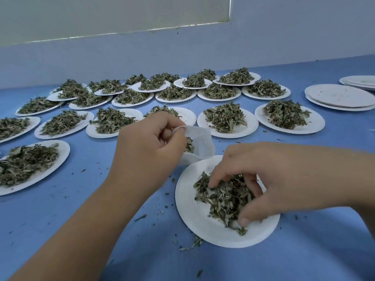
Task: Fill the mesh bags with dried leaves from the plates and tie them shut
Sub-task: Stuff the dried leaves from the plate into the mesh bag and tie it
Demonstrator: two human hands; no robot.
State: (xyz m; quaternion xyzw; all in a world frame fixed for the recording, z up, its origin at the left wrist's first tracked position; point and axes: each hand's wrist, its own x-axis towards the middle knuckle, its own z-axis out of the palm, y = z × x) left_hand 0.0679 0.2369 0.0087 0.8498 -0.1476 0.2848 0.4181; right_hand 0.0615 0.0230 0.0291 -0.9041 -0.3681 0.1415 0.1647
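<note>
Two hands work low over the blue table [81, 199]. At centre, the left hand [150, 142] pinches a white mesh bag [200, 142] open by its rim, a few leaves inside. Just right of it, the right hand [263, 179] curls round dried leaves [223, 197] on the near paper plate [194, 216]. Heaped plates [225, 118] lie farther back, and empty plates [341, 96] are stacked at the far right.

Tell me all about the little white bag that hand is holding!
The mesh bag is small, white and looks like thin, soft fabric. The left hand grips its rim, holding the mouth open. A few dried leaves show inside. It hangs just beyond the near plate, by its far rim.
</note>
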